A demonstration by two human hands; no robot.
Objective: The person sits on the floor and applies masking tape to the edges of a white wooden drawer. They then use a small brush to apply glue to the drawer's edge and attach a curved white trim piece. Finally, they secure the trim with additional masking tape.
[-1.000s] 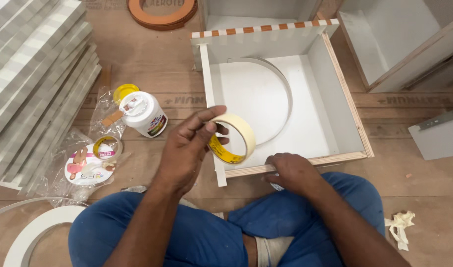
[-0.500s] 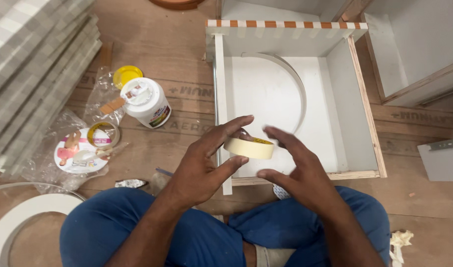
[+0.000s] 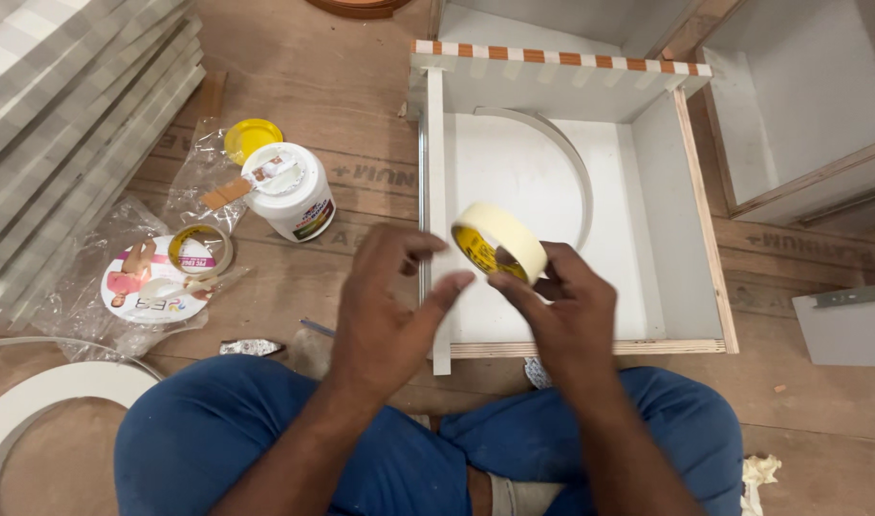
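As the person sits cross-legged on the wooden floor, the right hand (image 3: 566, 311) pinches a roll of masking tape (image 3: 499, 241) above the near edge of a white open box (image 3: 691, 191).

The right fingers are closed on the roll's lower rim, tilting it so its yellow core faces the camera; the left hand (image 3: 394, 306) hovers just beside it, fingers half curled and holding nothing, thumb reaching toward the roll. The roll looks light and stiff, a papery ring unlikely to slip, best gripped across its flat sides or through the core. To the left lie a white glue jar (image 3: 289, 196) with its yellow lid (image 3: 251, 139) off, a second tape roll (image 3: 200, 250) on plastic wrapping, and stacked grey panels (image 3: 64, 124).
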